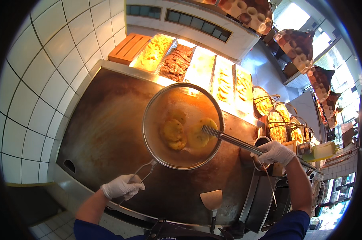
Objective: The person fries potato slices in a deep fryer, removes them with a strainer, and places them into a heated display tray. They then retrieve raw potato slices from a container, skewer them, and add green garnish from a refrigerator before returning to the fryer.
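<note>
My left hand [124, 186], in a white glove, grips the wire handle of a large round mesh strainer [152, 99], which is over the flat griddle [103, 126]. Within its rim appear several yellow, round patties [172, 130]; whether all lie on the mesh or some beneath it, I cannot tell. My right hand [275, 152], gloved too, holds metal tongs [238, 142]. Their ridged end meets the patty on the right [200, 139]. A broad-bladed spatula [211, 199] rests at the griddle's front edge, its dark handle towards me.
Along the far edge stand metal trays with fries [157, 49], browned meat slices [176, 63] and other food. A slatted wooden block [128, 48] is beside them. Handled baskets [277, 126] sit at right. Hammered copper lamps [298, 49] hang above. White tiles [28, 90] wall the left side.
</note>
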Action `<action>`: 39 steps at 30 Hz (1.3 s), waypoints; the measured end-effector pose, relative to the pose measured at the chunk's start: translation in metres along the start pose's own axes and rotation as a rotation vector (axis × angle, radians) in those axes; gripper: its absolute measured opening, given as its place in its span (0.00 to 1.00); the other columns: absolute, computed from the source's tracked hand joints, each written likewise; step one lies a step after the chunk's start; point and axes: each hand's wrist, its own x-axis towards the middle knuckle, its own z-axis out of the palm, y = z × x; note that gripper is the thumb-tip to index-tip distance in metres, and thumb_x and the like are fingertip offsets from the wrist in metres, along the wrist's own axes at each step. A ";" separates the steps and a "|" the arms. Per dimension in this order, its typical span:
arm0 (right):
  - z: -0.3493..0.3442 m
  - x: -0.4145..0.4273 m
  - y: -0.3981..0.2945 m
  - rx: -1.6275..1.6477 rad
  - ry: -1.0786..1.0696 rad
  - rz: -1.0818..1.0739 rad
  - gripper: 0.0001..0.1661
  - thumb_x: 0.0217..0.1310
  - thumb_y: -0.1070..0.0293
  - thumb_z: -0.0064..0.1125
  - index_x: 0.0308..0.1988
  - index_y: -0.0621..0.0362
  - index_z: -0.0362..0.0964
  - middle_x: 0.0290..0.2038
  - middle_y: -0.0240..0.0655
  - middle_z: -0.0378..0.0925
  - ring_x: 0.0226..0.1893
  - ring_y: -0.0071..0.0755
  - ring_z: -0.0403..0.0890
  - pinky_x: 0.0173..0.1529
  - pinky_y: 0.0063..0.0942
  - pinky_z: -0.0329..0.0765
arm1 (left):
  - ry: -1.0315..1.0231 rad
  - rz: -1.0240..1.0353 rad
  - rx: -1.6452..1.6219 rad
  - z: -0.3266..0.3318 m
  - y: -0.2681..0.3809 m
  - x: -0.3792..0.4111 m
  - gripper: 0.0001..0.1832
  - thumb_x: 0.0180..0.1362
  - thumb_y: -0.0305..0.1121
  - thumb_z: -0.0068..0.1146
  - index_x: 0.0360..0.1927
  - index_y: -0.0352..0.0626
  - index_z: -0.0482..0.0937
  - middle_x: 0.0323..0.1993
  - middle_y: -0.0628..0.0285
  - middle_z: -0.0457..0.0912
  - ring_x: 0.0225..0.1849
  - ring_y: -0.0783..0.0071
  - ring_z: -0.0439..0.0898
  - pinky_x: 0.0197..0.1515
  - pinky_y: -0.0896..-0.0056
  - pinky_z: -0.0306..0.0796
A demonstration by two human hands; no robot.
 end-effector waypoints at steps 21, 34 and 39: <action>-0.018 0.289 -0.058 1.152 0.530 -0.370 0.18 0.58 0.58 0.63 0.40 0.60 0.70 0.25 0.32 0.69 0.17 0.21 0.65 0.17 0.16 0.64 | 0.142 0.051 -0.290 0.002 -0.032 0.012 0.09 0.66 0.32 0.49 0.39 0.34 0.74 0.14 0.65 0.66 0.12 0.77 0.63 0.16 0.74 0.62; -0.069 0.481 -0.116 1.659 0.314 -0.512 0.14 0.63 0.60 0.56 0.37 0.59 0.67 0.23 0.34 0.70 0.19 0.31 0.68 0.21 0.24 0.66 | 0.378 -0.024 -0.283 0.005 0.002 0.037 0.03 0.63 0.27 0.52 0.33 0.43 0.75 0.07 0.70 0.62 0.05 0.82 0.59 0.07 0.76 0.54; -0.072 0.508 -0.123 1.690 0.419 -0.500 0.17 0.63 0.57 0.56 0.36 0.61 0.65 0.23 0.36 0.70 0.18 0.33 0.69 0.20 0.24 0.68 | 0.406 -0.048 -0.294 0.004 0.004 0.047 0.03 0.63 0.27 0.51 0.33 0.42 0.75 0.08 0.70 0.62 0.05 0.82 0.59 0.07 0.77 0.54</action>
